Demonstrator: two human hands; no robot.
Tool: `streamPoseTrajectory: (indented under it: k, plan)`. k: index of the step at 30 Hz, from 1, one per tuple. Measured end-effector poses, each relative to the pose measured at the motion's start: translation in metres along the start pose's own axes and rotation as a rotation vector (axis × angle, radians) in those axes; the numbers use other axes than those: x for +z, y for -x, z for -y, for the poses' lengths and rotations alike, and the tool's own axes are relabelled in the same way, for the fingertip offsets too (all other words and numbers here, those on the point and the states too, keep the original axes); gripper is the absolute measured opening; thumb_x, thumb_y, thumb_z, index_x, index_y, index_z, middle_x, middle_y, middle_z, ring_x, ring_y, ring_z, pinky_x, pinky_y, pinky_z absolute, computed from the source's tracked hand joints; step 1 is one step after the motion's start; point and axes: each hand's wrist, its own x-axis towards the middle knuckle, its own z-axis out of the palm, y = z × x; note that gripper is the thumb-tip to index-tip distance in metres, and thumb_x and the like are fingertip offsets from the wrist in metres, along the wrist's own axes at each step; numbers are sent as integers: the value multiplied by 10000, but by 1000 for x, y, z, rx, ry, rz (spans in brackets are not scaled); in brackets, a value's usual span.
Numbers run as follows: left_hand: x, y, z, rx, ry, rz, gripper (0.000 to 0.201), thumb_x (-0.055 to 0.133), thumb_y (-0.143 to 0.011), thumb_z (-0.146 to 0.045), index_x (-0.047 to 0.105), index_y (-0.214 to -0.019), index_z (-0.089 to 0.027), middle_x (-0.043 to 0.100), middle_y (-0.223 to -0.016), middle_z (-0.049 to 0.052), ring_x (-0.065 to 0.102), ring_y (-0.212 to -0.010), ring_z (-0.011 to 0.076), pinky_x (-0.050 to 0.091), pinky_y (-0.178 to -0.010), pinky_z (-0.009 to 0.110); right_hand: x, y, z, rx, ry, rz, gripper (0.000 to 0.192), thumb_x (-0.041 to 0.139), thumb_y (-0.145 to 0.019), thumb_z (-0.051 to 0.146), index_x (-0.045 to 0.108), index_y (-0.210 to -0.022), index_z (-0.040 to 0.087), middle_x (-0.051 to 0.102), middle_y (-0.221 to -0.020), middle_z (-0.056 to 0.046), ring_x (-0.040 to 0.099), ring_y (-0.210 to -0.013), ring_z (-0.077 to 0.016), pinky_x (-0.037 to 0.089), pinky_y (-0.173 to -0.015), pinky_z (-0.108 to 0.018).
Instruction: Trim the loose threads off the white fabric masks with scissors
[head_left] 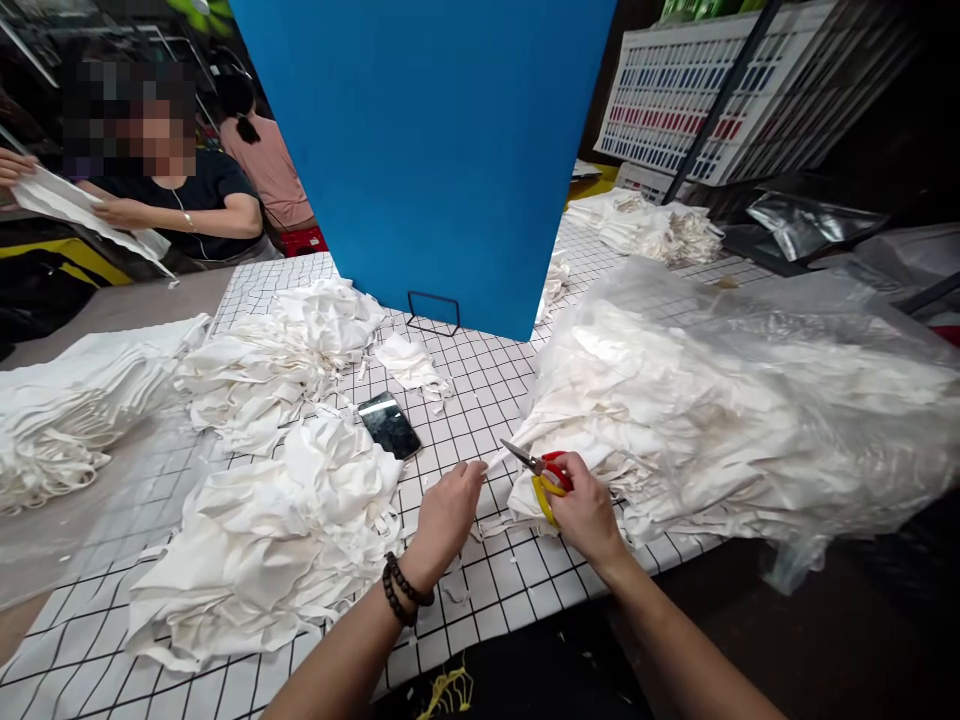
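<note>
My right hand point(581, 505) grips red-and-yellow-handled scissors point(541, 472), their blades pointing left at a thin white fabric strip point(495, 462). My left hand point(450, 510), with a dark bead bracelet on the wrist, pinches the end of that strip. The strip comes off a big pile of white fabric pieces point(720, 420), partly under clear plastic, at my right. Both hands hover over the white grid-patterned table point(480, 400).
Heaps of white fabric point(277, 540) lie at my left and further heaps point(277, 350) behind. A dark phone point(388, 425) lies between them. A blue board point(435, 150) stands upright at the back. Two people sit at far left, one holding white cloth point(82, 215). Crates point(697, 90) stand at back right.
</note>
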Motion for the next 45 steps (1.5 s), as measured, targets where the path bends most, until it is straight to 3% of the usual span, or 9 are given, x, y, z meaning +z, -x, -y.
streamPoseTrajectory:
  k: [6,11,19,22,25,29,35,41,45]
  plan:
    - [-32,7,-27,117,-133,-6,181,540,-923,-350,678,-888,-238,637,-826,65,575,-791,218,360,-690,269,20,-27,-4,-125,-31,-51,218,598,-774,217,530,-981,214,661,-1204,-140,620,-1102,-281,491,-906,-409]
    - [-86,41,-67,234,-152,17,208,494,-952,-340,661,-890,-232,661,-774,23,593,-717,175,389,-670,249,15,-48,8,-167,-154,-99,163,587,-812,273,499,-939,223,698,-1068,-123,664,-1018,-242,529,-881,-377]
    - [-141,106,-72,115,-1,-58,262,482,-951,-317,643,-760,-237,639,-671,-4,576,-613,154,410,-585,239,-49,-43,80,-337,-413,170,197,718,-747,190,574,-880,213,716,-1085,-97,652,-1109,-272,566,-863,-349]
    - [-149,122,-75,83,29,60,279,472,-952,-315,675,-775,-244,671,-699,12,610,-662,168,428,-623,243,-85,-46,103,-350,-438,333,243,806,-676,223,646,-858,205,735,-998,-101,703,-983,-283,593,-779,-339]
    - [-142,124,-81,34,93,345,283,491,-950,-324,721,-804,-248,711,-733,25,634,-713,171,440,-703,245,-97,-60,120,-307,-459,600,261,837,-640,273,665,-823,202,731,-847,-74,721,-755,-237,580,-607,-300]
    - [-99,111,-76,-113,519,557,294,523,-935,-390,740,-898,-196,732,-721,57,583,-604,139,434,-626,231,-45,-81,129,-167,-403,640,263,785,-691,352,625,-821,188,703,-842,-50,675,-726,-185,530,-589,-275]
    - [-43,92,-48,-217,958,257,358,582,-876,-471,691,-895,-131,662,-756,63,536,-524,113,470,-546,245,39,-79,95,-16,-165,688,346,856,-533,292,590,-719,172,633,-692,15,574,-603,-142,431,-529,-245]
    - [-51,90,-37,-67,503,-220,292,589,-890,-392,710,-745,-169,531,-1023,106,590,-899,209,515,-669,261,6,-53,61,79,-422,717,421,813,-650,397,480,-813,196,556,-731,40,527,-646,-118,427,-601,-252]
    - [-53,84,-37,-81,599,-180,289,614,-870,-384,682,-704,-158,540,-1236,158,622,-901,241,511,-555,259,-17,-29,53,130,-511,782,458,839,-635,390,455,-806,209,481,-689,59,438,-604,-104,362,-554,-242]
